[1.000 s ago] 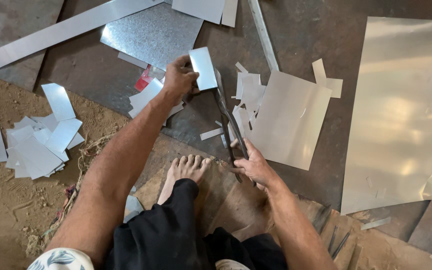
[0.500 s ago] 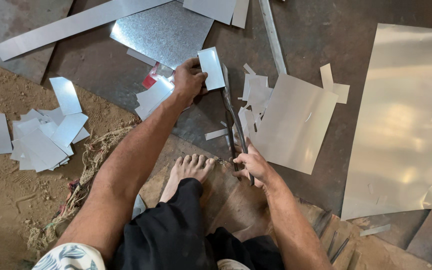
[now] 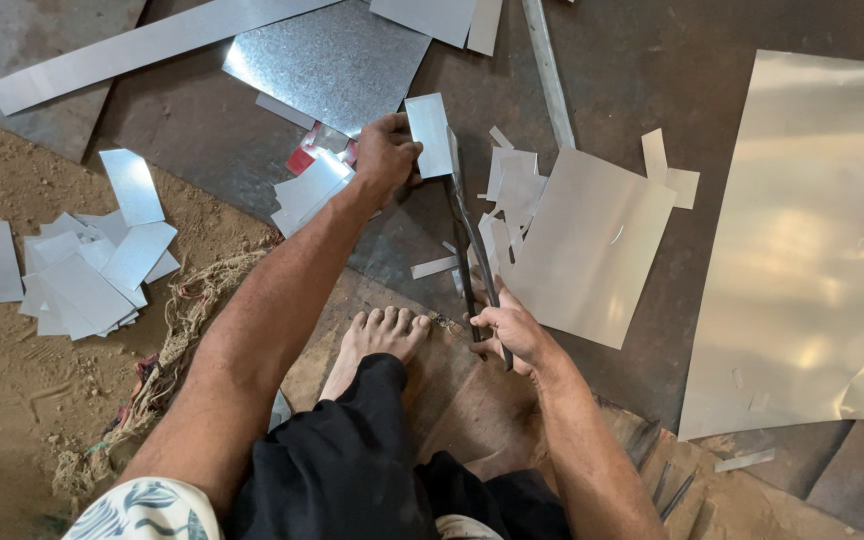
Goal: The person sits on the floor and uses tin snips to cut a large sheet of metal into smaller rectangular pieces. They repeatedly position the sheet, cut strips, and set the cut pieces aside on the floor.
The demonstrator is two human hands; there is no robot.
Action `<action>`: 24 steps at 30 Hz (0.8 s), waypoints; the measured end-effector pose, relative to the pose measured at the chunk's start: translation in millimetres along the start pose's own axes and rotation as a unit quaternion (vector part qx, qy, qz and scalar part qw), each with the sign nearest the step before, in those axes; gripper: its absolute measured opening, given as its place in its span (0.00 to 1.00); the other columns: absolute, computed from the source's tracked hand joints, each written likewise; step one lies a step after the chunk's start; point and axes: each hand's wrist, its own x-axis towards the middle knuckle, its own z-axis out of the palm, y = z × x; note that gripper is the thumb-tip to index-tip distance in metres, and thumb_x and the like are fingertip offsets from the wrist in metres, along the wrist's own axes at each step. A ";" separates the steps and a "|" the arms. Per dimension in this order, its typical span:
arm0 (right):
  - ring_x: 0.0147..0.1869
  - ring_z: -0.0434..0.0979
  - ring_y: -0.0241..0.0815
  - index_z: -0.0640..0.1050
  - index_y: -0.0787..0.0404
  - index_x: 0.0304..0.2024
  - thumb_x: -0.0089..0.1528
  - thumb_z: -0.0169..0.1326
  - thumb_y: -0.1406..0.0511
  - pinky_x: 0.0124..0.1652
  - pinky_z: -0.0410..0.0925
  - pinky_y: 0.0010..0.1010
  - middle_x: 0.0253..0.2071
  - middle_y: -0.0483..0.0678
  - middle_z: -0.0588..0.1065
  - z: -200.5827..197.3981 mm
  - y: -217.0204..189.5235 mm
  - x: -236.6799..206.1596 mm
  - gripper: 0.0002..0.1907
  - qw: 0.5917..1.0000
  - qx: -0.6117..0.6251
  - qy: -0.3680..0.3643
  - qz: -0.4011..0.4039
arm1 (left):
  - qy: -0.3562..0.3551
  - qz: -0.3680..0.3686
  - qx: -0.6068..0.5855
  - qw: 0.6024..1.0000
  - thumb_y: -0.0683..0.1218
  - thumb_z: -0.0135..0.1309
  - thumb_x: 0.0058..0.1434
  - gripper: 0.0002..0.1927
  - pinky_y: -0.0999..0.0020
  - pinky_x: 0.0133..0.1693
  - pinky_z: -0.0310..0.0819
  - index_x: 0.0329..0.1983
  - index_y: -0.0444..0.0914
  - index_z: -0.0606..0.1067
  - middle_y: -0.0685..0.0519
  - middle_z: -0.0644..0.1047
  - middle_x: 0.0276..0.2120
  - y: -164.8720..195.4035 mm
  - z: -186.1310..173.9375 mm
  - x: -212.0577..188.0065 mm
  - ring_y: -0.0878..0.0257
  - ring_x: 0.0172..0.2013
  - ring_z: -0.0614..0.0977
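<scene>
While the left hand pinches a small metal piece, the right hand clenches the snips.

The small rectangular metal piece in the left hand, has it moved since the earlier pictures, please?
Cannot tell: the small rectangular metal piece keeps about the same place beside the large shiny metal sheet behind it; the head camera itself shifted.

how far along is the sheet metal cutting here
Done: a pile of cut rectangles lies on the dirt, more pieces by the left hand. In hand: the left hand holds a small metal piece at the shears, gripped by the right hand. Left: the large sheet and medium sheet look uncut.
</scene>
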 end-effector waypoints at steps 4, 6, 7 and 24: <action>0.57 0.68 0.43 0.54 0.42 0.73 0.61 0.45 0.69 0.54 0.68 0.55 0.64 0.43 0.64 -5.1 7.1 5.1 0.38 0.999 -0.003 0.031 0.021 | -0.003 -0.012 0.007 1.000 0.35 0.54 0.63 0.23 0.71 0.26 0.82 0.62 0.36 0.71 0.48 0.82 0.43 0.8 0.7 -0.9 0.63 0.33 0.84; 0.53 0.71 0.43 0.60 0.47 0.70 0.64 0.48 0.65 0.51 0.69 0.47 0.54 0.49 0.72 -6.6 13.7 12.7 0.31 0.997 -0.021 0.064 0.028 | -0.001 -0.016 0.009 1.000 0.35 0.54 0.63 0.21 0.71 0.26 0.82 0.61 0.36 0.72 0.48 0.82 0.44 -0.9 2.6 -1.8 0.63 0.34 0.84; 0.52 0.72 0.41 0.65 0.52 0.65 0.66 0.49 0.63 0.51 0.68 0.42 0.50 0.48 0.73 -7.1 17.6 17.2 0.24 0.996 -0.057 0.067 -0.001 | 0.000 -0.017 0.009 1.000 0.35 0.54 0.63 0.21 0.71 0.26 0.82 0.60 0.36 0.72 0.49 0.82 0.44 -2.0 3.9 -2.2 0.63 0.34 0.84; 0.34 0.69 0.41 0.74 0.64 0.56 0.69 0.47 0.63 0.36 0.67 0.37 0.31 0.47 0.69 -19.8 64.9 61.6 0.16 0.983 -0.153 0.091 -0.048 | -0.006 -0.049 0.042 0.998 0.37 0.54 0.63 0.20 0.69 0.28 0.83 0.59 0.39 0.73 0.53 0.82 0.41 -5.3 4.1 -4.8 0.65 0.34 0.84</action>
